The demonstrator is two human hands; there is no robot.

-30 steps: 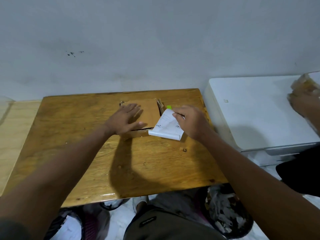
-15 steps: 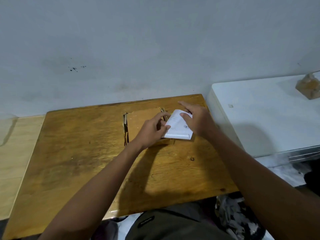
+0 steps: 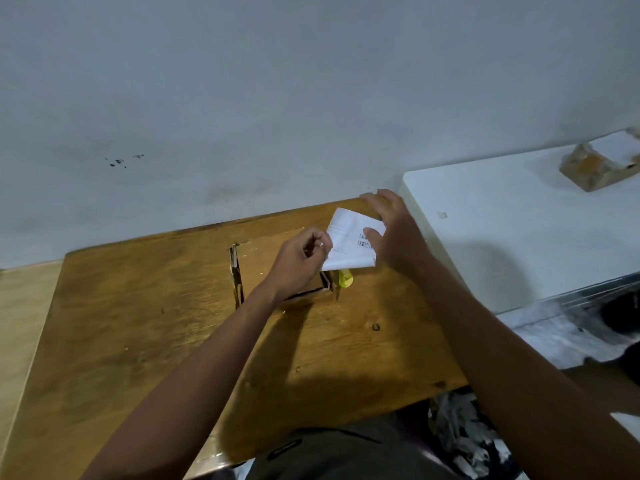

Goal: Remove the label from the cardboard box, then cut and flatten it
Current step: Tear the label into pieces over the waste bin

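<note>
A flattened brown cardboard box [image 3: 256, 265] lies near the back of the wooden table [image 3: 138, 341]. Above its right end a white label [image 3: 346, 244] with barcodes is lifted off the table. My left hand [image 3: 301, 261] pinches the label's left edge with curled fingers. My right hand [image 3: 394, 233] holds the label's right side, thumb on its printed face and the other fingers spread behind it. A yellow cutter [image 3: 345, 278] pokes out below the label, beside the box's right edge.
A white appliance top [image 3: 502, 230] stands right of the table, with a torn cardboard piece [image 3: 595, 164] at its far end. A grey wall runs behind. Scraps of paper [image 3: 464, 434] fill a bin below the table's front right corner.
My left hand left the box top and took the label's left edge. Both hands lifted the label up and back. The yellow cutter now shows under it. The view tilted up.
</note>
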